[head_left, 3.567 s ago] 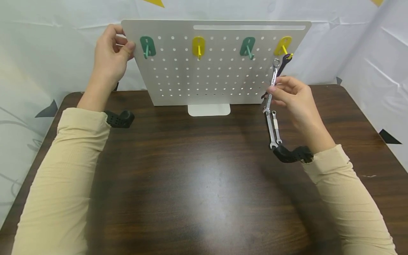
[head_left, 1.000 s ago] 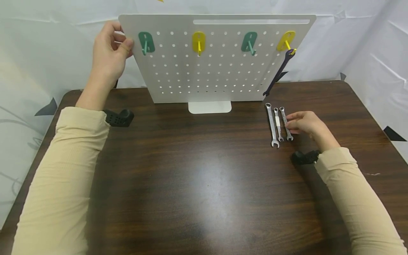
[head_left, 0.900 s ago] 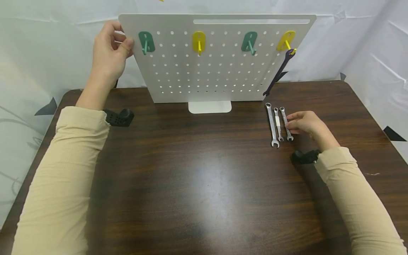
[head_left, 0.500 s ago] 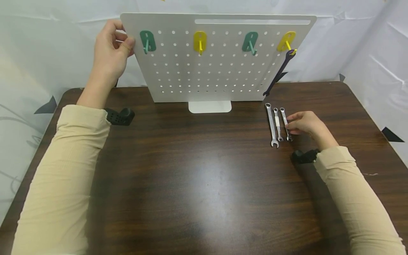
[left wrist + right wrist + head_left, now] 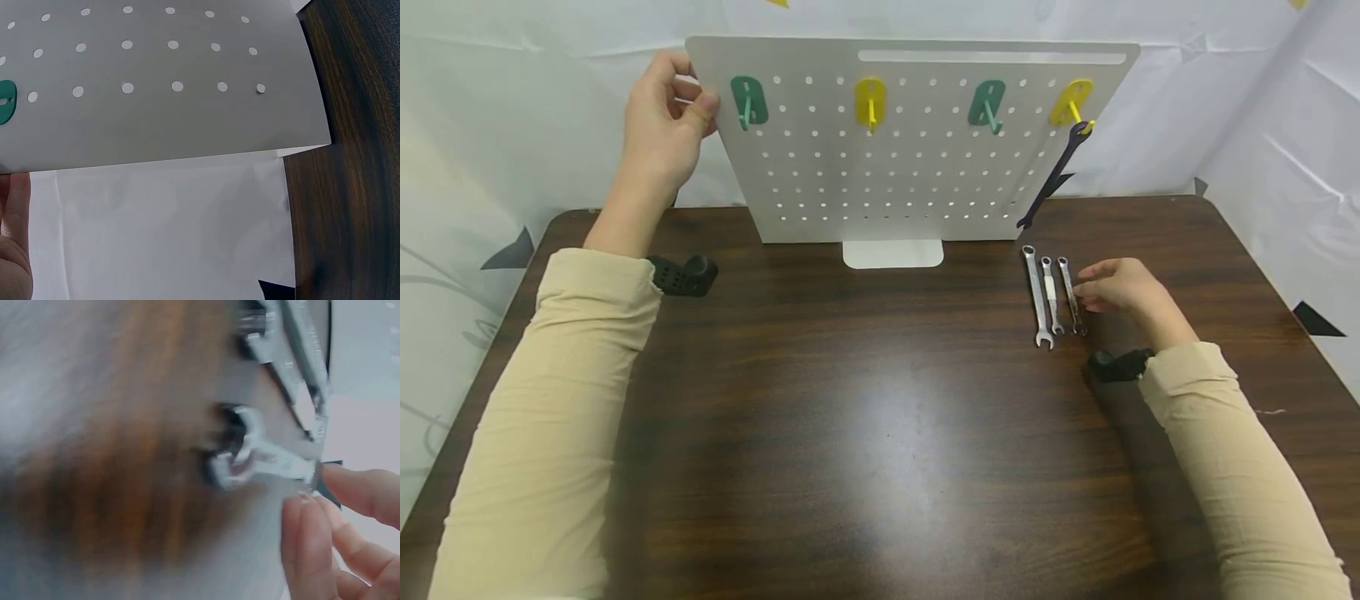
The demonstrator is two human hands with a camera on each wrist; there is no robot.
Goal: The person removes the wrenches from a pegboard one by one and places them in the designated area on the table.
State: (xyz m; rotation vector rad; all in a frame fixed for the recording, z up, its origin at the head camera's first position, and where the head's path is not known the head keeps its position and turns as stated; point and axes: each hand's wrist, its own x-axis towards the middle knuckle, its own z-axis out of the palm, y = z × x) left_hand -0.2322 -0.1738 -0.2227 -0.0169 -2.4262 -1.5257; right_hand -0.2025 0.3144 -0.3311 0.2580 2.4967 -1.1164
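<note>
My left hand point(image 5: 662, 125) grips the upper left edge of a light grey pegboard point(image 5: 880, 183), thumb in front. Over on the right, my right hand point(image 5: 1120, 287) pinches a silver combination wrench point(image 5: 1070, 292) between thumb and fingertips; its open end faces the camera, blurred, in the right wrist view point(image 5: 237, 450). Just left of it lie a longer silver wrench point(image 5: 1037, 296) and a shorter one with a white band point(image 5: 1051, 296), roughly parallel. A dark wrench point(image 5: 1056, 171) hangs from the yellow hook point(image 5: 1072, 104) at the pegboard's right end.
Two green hooks point(image 5: 749, 102) and another yellow hook point(image 5: 871, 104) on the board hold nothing. The pegboard's foot point(image 5: 892, 254) stands near the back of the dark wooden table point(image 5: 850, 400). White sheeting point(image 5: 1240, 108) rises behind and beside the table.
Earlier my right hand held a silver wrench up near the right yellow hook; since then it has come down to the table with three silver wrenches there. My left hand keeps its place.
</note>
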